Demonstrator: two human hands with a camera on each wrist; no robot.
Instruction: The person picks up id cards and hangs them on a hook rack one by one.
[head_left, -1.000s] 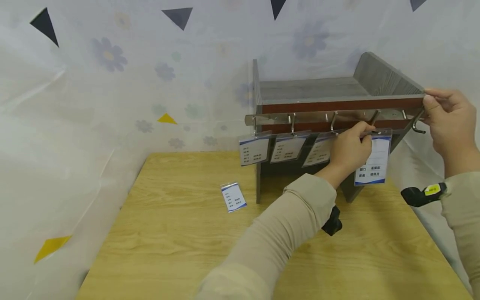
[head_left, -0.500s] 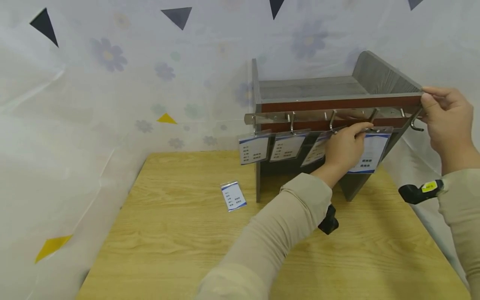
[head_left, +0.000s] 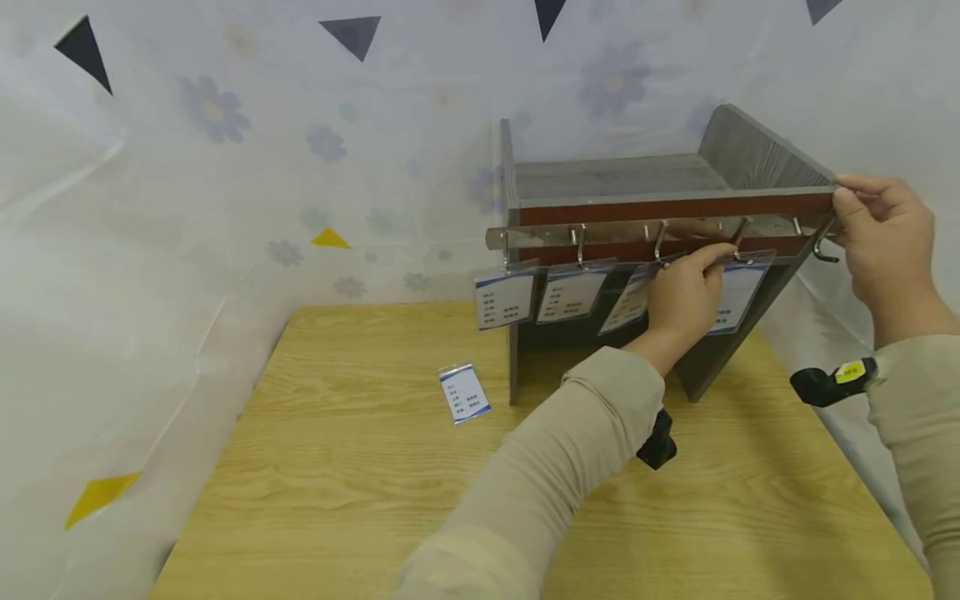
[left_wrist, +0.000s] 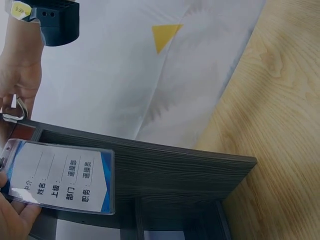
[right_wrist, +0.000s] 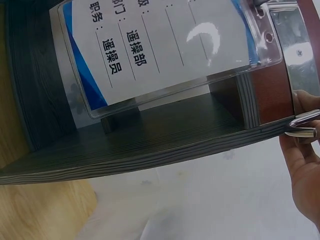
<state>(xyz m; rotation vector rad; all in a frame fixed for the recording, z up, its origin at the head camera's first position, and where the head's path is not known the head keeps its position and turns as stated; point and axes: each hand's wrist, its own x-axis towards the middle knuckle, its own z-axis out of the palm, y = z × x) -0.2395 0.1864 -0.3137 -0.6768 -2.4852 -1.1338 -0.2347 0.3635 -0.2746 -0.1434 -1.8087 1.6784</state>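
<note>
My left hand (head_left: 684, 300) pinches the top of a clear-sleeved name badge (head_left: 738, 296) at the fourth hook (head_left: 742, 235) of a metal rail (head_left: 622, 232). Whether the hook passes through the badge's slot is hard to tell. In the left wrist view the badge (left_wrist: 60, 177) lies in front of the dark shelf side. My right hand (head_left: 888, 242) grips the front right corner of the grey wooden shelf (head_left: 772, 154), beside the end hook (head_left: 825, 248), which bears no badge. Several other badges hang to the left, including one badge (head_left: 504, 300) at the far left end.
One more badge (head_left: 464, 393) lies flat on the wooden table (head_left: 337, 467), left of the shelf. A patterned sheet (head_left: 225, 183) covers the wall behind. Black wrist cameras, such as the right one (head_left: 817, 387), stick out below the sleeves.
The badge in my left hand has risen, and its lower end has swung back toward the shelf. My left hand has shifted slightly left. The right hand keeps its grip on the shelf corner.
</note>
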